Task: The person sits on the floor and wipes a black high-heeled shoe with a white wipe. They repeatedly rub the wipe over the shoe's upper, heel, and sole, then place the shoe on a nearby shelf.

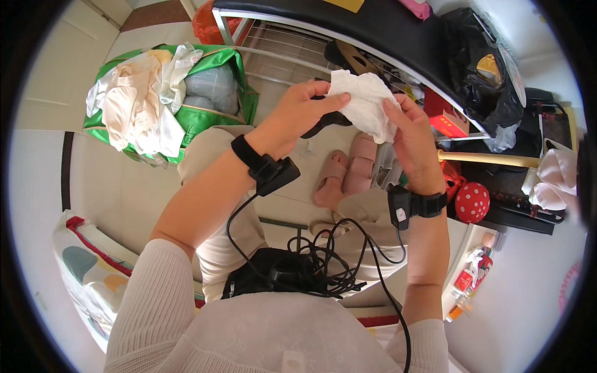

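Note:
My left hand (291,115) and my right hand (415,144) hold up a small, crumpled white cloth (365,104) between them. The left thumb and fingers pinch its left edge, while the right thumb presses on its right edge. Whether it is a folded garment or a plain piece of cloth I cannot make out. Behind the left fingers a dark strap-like thing (328,122) partly shows. Each wrist wears a black band with a small box and a cable. The open green bag (247,110), to the left of my knee, is heaped with cream and white clothes (135,93).
A black-topped bench (385,31) with a wire shelf and shoes under it stands ahead. Pink slippers (359,163) are on the floor. Looped black cables (329,267) lie in my lap. At right are a wooden stick (488,158) and a red polka-dot ball (472,202).

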`<move>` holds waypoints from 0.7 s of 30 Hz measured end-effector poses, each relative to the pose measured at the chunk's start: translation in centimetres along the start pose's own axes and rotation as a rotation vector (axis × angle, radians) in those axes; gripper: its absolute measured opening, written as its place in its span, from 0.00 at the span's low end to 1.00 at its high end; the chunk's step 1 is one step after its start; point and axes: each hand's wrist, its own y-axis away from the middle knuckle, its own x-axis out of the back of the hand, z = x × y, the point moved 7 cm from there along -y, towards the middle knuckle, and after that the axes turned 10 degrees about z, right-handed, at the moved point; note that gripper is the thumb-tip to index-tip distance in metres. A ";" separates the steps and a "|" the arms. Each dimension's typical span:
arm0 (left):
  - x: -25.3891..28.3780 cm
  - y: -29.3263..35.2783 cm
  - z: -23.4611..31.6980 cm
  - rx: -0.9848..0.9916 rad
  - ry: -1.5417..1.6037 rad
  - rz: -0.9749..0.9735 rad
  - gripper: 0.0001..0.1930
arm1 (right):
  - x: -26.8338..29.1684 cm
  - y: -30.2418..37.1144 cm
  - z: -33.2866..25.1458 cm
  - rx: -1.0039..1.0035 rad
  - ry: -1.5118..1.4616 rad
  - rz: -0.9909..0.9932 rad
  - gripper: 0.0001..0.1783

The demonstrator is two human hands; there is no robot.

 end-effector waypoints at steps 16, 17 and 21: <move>-0.6 0.9 0.8 0.062 0.021 -0.044 0.19 | -2.0 2.3 -0.3 0.354 -0.036 0.271 0.17; -0.4 0.5 0.2 0.021 -0.035 -0.058 0.19 | -2.6 2.4 -0.4 0.360 -0.026 0.250 0.18; 0.2 0.2 -0.3 0.020 -0.037 -0.049 0.16 | -2.6 2.6 0.0 0.281 0.057 0.158 0.19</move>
